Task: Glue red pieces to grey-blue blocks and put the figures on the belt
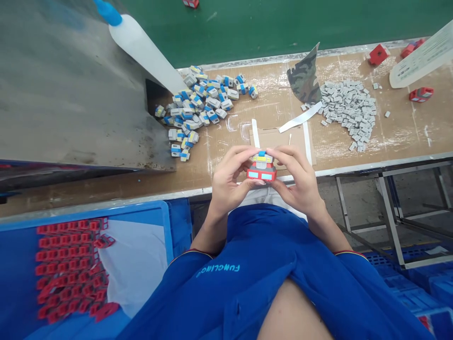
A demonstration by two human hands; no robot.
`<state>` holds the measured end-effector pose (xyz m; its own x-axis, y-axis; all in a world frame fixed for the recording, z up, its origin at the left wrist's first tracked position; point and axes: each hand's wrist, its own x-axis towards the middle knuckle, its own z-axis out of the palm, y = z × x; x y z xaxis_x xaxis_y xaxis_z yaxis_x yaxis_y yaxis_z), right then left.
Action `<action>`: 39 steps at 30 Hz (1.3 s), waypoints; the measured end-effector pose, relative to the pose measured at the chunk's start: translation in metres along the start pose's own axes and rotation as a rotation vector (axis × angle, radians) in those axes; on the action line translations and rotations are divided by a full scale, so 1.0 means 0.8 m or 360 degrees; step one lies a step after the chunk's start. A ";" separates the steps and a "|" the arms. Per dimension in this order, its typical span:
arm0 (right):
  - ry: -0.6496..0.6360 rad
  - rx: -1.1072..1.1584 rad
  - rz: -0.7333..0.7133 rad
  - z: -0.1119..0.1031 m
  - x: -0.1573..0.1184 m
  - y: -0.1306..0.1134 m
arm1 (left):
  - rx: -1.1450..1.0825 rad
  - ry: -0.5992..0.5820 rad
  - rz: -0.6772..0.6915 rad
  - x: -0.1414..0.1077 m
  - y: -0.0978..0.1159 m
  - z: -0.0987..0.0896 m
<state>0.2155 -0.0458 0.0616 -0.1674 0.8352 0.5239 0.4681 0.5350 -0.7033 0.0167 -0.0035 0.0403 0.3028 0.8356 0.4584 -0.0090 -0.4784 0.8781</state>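
Between my two hands is a small toy piece (262, 166), red at the bottom with pale blue windows, grey and yellow above and blue on top. My left hand (231, 177) grips its left side between thumb and fingers. On the opposite side, the fingers and thumb of my right hand (297, 179) hold the same piece. Both hands are just over the table's near edge, by a cardboard sheet (272, 138) with white tape strips. A thin white stick (290, 139) lies on that sheet.
Grey, blue and yellow parts (205, 101) are heaped at the back left, small grey tiles (350, 108) at the back right. A camouflage piece (306, 78) stands beside the tiles. White bottles (145, 52) rise at both sides. A blue tray (166, 236) holds red parts (67, 252).
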 end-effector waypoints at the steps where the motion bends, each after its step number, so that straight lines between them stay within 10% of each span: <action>1: 0.0012 -0.0014 -0.0011 0.000 0.000 -0.001 | 0.0070 -0.0002 0.0019 0.001 0.001 -0.001; 39: 0.0181 0.0150 -0.0037 0.010 0.003 -0.002 | 0.0557 0.0102 0.0254 0.001 -0.003 -0.002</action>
<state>0.2074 -0.0436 0.0602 -0.0752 0.8052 0.5882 0.3807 0.5683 -0.7294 0.0153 -0.0010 0.0391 0.2638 0.7530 0.6028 0.2779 -0.6578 0.7001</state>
